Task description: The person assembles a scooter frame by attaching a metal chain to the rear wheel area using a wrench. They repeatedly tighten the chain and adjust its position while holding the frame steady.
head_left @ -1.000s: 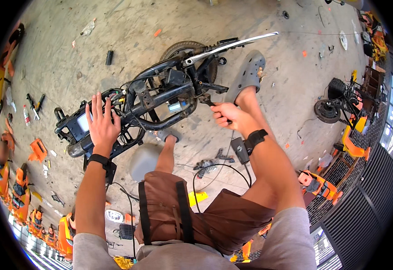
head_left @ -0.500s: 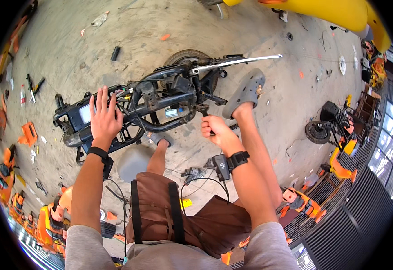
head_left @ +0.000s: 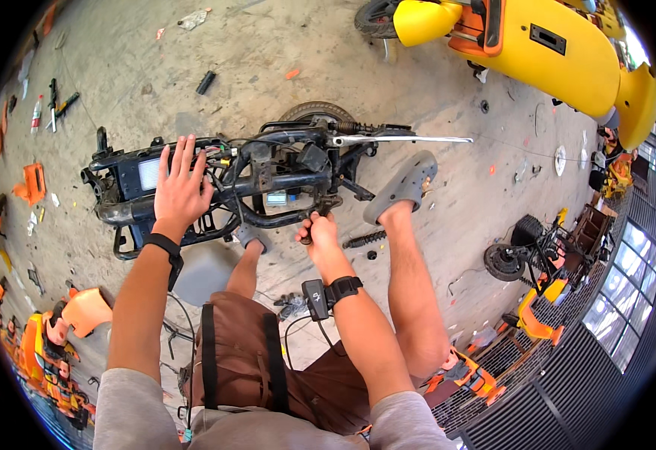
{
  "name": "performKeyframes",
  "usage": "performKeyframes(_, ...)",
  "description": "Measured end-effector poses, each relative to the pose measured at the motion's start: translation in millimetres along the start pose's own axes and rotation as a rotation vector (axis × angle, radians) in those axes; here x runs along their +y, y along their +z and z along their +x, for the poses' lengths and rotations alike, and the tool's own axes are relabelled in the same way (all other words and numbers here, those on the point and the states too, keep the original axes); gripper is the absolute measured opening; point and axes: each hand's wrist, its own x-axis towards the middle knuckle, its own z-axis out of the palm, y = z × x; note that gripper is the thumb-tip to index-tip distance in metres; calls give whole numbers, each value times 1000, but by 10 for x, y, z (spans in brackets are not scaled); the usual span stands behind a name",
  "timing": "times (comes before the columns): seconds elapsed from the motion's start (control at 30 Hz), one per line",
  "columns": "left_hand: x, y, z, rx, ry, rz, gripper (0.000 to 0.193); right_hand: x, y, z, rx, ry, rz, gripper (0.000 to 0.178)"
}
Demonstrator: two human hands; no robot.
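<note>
A stripped black scooter frame [head_left: 283,184] lies on its side on the concrete floor before me. My left hand [head_left: 182,187] rests on its left part with the fingers stretched out, beside a pale rectangular panel [head_left: 148,174]. Lower down, my right hand [head_left: 320,231] is closed round a dark wrench [head_left: 332,202], whose head meets the lower frame tube near its right end. A wheel with a black tyre [head_left: 315,111] shows behind the frame. A bare silver bar [head_left: 410,139] sticks out to the right.
My shoe [head_left: 403,187] stands right of the frame. A black spring shock absorber [head_left: 364,240] lies near my right hand. A yellow scooter [head_left: 568,67] is at the far right, a partly dismantled one [head_left: 527,247] at the right. Orange panels [head_left: 31,185] and a bottle [head_left: 37,114] lie left.
My right hand has moved left and slightly down with the wrench, which has turned and now points more along the frame tube. My left hand stays on the frame. The view has shifted.
</note>
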Motion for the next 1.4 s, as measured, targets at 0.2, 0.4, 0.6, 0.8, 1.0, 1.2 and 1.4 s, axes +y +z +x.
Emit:
performKeyframes(0.2,-27,21,-16,14,-5,-44,51,-442,-432,194,-110,219,9,9)
performKeyframes(0.4,-59,79,-22,59,-1,-59,46,-765,-474,260,-156,425,-3,16)
performKeyframes(0.6,-47,44,-8,30,-12,-37,45,-574,-323,243,-99,334,121,16)
performKeyframes(0.8,-77,46,-8,28,-12,-26,46,-673,-250,153,-92,612,365,18)
performKeyframes(1.0,-42,22,31,34,2,-9,44,-593,-312,183,-87,534,303,17)
performKeyframes(1.2,-52,51,13,31,-3,-57,44,-528,-256,214,-33,459,186,21)
performKeyframes(1.4,-28,65,34,45,-4,-65,44,-476,-200,204,14,369,149,23)
